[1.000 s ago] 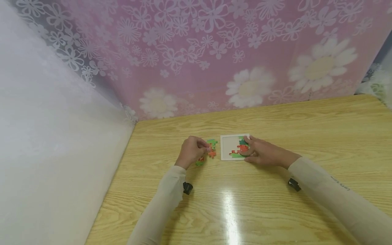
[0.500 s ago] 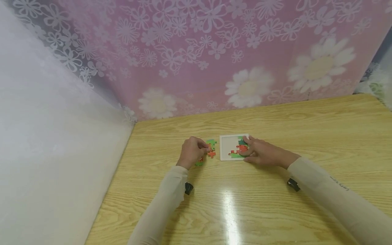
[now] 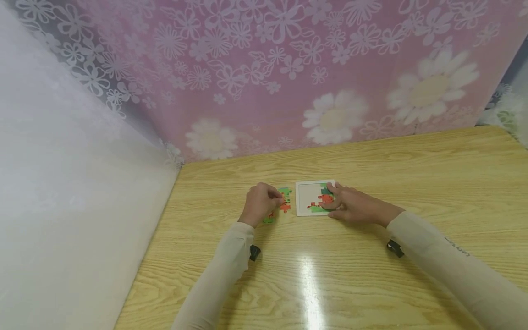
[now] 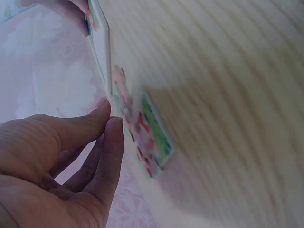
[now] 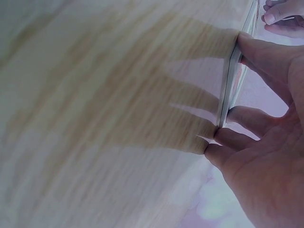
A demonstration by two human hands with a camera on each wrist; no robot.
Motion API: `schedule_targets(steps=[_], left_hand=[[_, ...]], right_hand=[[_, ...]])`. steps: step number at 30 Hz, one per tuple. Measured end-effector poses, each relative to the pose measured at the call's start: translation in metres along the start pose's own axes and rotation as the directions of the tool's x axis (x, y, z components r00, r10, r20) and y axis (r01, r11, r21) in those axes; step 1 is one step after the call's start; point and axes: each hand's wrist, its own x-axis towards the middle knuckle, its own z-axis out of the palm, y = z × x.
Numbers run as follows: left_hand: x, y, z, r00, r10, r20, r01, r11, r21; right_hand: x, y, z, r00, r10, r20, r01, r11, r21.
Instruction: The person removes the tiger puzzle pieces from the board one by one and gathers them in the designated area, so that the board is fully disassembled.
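On the table, my right hand (image 3: 354,204) grips the right end of a white-framed puzzle tray (image 3: 305,182). Thumb and fingers sit around its edges, as the right wrist view shows with the tray's side (image 5: 227,90). Red and green puzzle pieces (image 3: 325,199) fill the tray's right and lower parts; its upper left is bare. To the left, my left hand (image 3: 259,204) pinches with thumb and forefinger at a loose puzzle piece (image 3: 284,202), mostly covered by the fingertips. Beside it lie a green piece (image 3: 284,189) and another (image 3: 268,220); the left wrist view shows pieces overlapping (image 4: 154,126).
The wood-grain table (image 3: 350,275) extends to both sides and toward me. A pink flowered curtain (image 3: 264,110) hangs along the back edge, and a white wall (image 3: 82,206) borders the left. Black wrist straps (image 3: 254,252) show beneath both sleeves.
My left hand shifts very slightly over the loose pieces, its fingertips staying together. The right hand and the tray hold their place.
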Motion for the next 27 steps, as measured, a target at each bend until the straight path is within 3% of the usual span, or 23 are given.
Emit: schedule_targets(steps=[11, 16, 27], left_hand=[[0.004, 0.029, 0.019, 0.992, 0.091, 0.084, -0.097, 0.993, 0.069], [0.006, 0.041, 0.030, 0.986, 0.097, 0.139, -0.108, 0.991, 0.074], [0.010, 0.045, 0.046, 0.979, 0.091, 0.184, -0.103, 0.993, 0.057]], right_hand=[[0.000, 0.001, -0.001, 1.000, 0.006, 0.006, -0.006, 1.000, 0.030], [-0.001, 0.001, -0.003, 1.000, -0.007, -0.009, 0.007, 0.999, 0.037], [-0.008, 0.003, -0.008, 0.999, -0.023, -0.033, 0.023, 1.000, 0.018]])
